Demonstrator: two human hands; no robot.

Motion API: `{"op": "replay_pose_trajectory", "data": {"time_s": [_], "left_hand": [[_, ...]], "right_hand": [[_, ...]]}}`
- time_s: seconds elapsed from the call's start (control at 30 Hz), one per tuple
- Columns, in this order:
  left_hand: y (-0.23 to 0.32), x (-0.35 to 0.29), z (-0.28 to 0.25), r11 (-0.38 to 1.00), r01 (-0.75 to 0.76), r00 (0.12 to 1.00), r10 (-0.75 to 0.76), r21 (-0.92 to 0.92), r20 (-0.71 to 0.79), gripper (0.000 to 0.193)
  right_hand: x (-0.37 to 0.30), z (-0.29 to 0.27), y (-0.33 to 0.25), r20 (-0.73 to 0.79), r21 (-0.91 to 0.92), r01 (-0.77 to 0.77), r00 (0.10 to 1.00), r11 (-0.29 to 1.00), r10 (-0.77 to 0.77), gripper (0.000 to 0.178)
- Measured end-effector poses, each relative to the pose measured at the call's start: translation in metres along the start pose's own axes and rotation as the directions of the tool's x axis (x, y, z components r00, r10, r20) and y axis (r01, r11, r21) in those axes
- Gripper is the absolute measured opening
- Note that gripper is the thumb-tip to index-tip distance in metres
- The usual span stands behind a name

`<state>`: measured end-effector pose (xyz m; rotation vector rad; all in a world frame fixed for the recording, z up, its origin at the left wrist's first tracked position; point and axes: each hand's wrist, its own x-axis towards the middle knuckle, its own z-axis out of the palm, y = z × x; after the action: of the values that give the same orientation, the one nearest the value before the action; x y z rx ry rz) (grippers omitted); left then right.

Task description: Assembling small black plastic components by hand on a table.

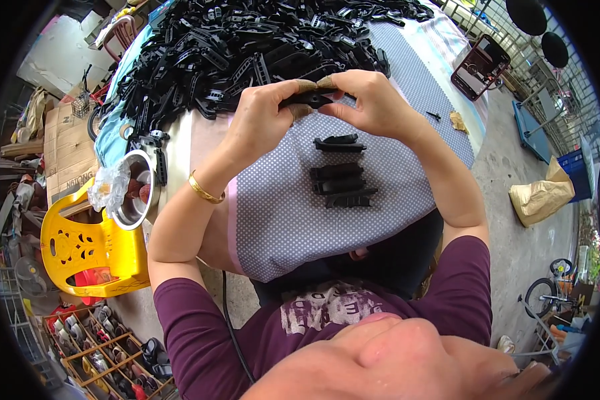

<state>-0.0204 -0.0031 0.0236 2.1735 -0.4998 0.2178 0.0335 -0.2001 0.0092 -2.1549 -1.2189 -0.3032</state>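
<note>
My left hand (265, 112) and my right hand (369, 101) meet over the far part of the patterned cloth (267, 227). Between them they pinch a dark, elongated black plastic part (319, 101), one hand at each end. Tan coverings wrap some of my fingertips, and the fingers hide much of the part. Nearer to me on the cloth lies a short column of similar black plastic parts (340, 179), set crosswise. Just beyond my hands spreads a large heap of black plastic parts (207, 57).
A metal bowl (152, 200) with a plastic bag stands at the table's left, by a yellow chair (123, 250). At the right edge, a phone (480, 67) is propped up. One small black piece (434, 116) and a brown scrap (457, 121) lie right of my hands.
</note>
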Motion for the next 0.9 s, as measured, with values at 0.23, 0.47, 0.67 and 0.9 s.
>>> {"op": "replay_pose_trajectory", "data": {"time_s": [0.23,0.47,0.67,0.9], "left_hand": [[-0.02,0.004,0.008,0.979,-0.131,0.99,0.121,-0.158,-0.07,0.031],[-0.021,0.0,0.017,0.997,0.013,0.985,0.0,-0.072,0.172,0.036],[-0.011,-0.011,0.03,0.964,-0.25,0.904,0.197,0.095,0.38,0.029],[-0.028,0.016,0.026,0.736,-0.317,0.928,0.371,0.598,0.035,0.032]], "right_hand": [[-0.001,0.001,-0.002,-0.065,-0.15,0.064,0.995,0.987,-0.075,0.028],[0.004,-0.011,0.035,-0.093,0.456,-0.127,0.977,0.881,0.19,0.028],[-0.004,-0.036,0.05,-0.019,-0.018,-0.333,0.943,0.943,0.332,0.017],[-0.004,0.006,0.028,0.045,-0.468,-0.329,0.918,0.82,0.394,0.028]]}}
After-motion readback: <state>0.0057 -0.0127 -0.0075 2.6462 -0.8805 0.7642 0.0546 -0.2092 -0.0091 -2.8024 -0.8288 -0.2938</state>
